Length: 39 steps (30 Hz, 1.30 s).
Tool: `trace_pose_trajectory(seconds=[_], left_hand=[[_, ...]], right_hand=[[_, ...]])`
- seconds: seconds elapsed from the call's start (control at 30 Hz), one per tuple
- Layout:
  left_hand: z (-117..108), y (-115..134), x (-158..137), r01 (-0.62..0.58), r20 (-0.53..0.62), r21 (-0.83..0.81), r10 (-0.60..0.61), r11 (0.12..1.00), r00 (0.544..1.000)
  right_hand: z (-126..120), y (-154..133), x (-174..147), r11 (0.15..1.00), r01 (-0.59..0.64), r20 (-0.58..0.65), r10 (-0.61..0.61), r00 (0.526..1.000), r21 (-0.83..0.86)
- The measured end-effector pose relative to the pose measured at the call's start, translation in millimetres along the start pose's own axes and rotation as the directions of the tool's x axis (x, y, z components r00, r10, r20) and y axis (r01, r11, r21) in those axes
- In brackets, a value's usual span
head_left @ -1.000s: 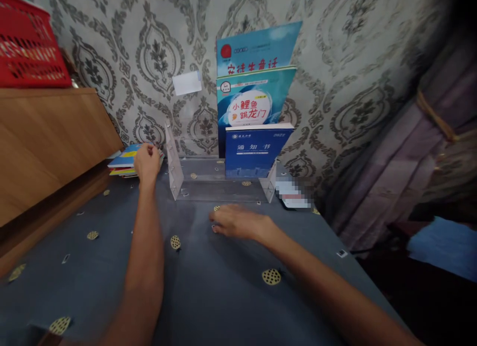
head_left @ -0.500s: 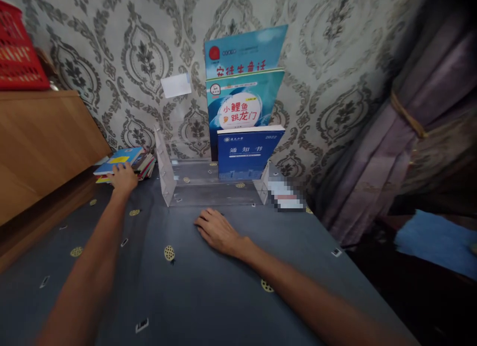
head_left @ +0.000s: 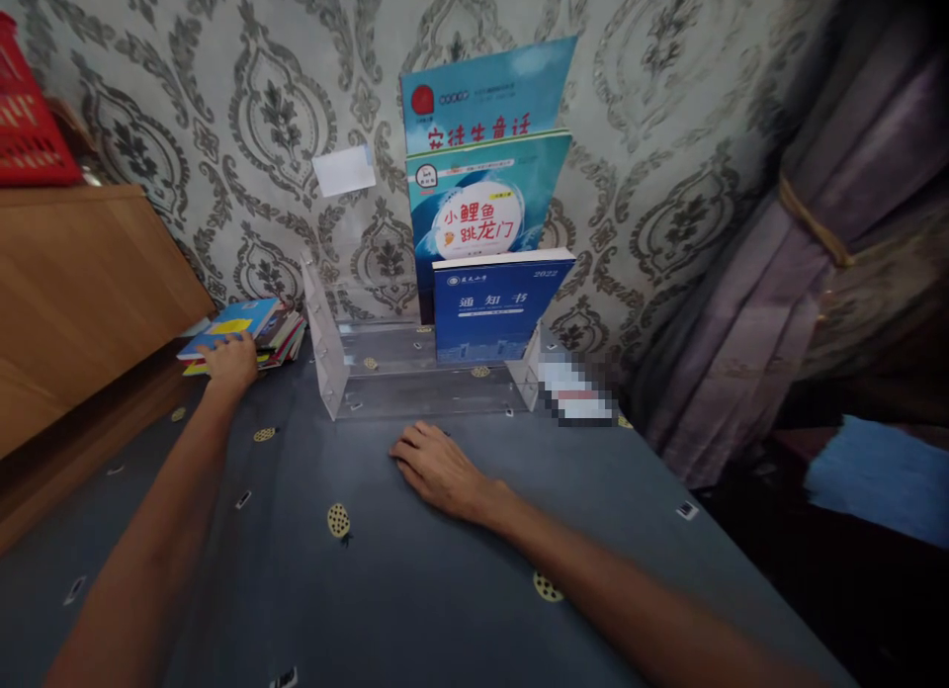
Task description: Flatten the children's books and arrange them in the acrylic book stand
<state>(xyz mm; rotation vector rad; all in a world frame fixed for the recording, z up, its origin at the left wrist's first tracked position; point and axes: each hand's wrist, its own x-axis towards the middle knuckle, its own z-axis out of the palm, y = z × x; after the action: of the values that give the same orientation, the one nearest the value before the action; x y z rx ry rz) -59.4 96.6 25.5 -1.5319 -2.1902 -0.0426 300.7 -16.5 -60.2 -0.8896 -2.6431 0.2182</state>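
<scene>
My left hand (head_left: 230,360) lies on the near edge of a pile of books at the left. Its fingers are apart and touch the top blue book (head_left: 256,314), which has a yellow patch. My right hand (head_left: 434,468) rests palm down on the dark tablecloth with nothing in it, fingers loosely stretched out. Just beyond it stands a clear stepped acrylic rack (head_left: 386,396). On its right side, a dark blue booklet (head_left: 485,317) leans in front, a teal book (head_left: 485,194) behind it, and a taller blue book (head_left: 489,85) at the back.
A wooden cabinet (head_left: 89,293) with a red plastic basket (head_left: 34,125) on it borders the left side. A blurred-out item (head_left: 578,391) lies right of the rack. Patterned wallpaper is behind; a tied curtain (head_left: 748,273) hangs beyond the table's right edge.
My left hand has drawn slightly back toward the near edge of the book pile. The right hand and the books on the rack stay put; the view has shifted a little.
</scene>
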Motion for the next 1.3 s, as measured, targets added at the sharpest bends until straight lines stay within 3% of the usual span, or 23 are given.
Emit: trace_pose_trajectory(seconds=[0.23,0.37,0.7,1.13,1.3], left_hand=[[-17.8,7.5,-30.7,-0.143,-0.031,0.089,0.146,0.986,0.989],[-13.6,0.2,-42.1,-0.198,-0.088,0.087,0.205,0.976,0.975],[11.2,-28.6,-28.5,-0.164,-0.020,-0.036,0.164,0.986,0.986],[16.7,15.1,-74.2,-0.020,-0.038,0.044,0.021,0.999,0.999],[19.6,20.2,-91.8,-0.018,-0.006,0.107,0.018,0.994,1.000]], right_hand=[[4.6,3.6,-0.7,1.000,0.012,-0.034,-0.012,0.999,0.003],[6.9,4.8,-0.1,1.000,0.015,-0.042,-0.015,0.999,-0.003],[6.9,6.6,0.3,1.000,0.022,-0.059,-0.021,0.998,0.004],[10.5,9.4,0.1,0.999,0.029,-0.067,-0.026,0.997,0.042],[9.1,8.7,0.2,0.999,0.019,-0.046,-0.018,0.999,0.029]])
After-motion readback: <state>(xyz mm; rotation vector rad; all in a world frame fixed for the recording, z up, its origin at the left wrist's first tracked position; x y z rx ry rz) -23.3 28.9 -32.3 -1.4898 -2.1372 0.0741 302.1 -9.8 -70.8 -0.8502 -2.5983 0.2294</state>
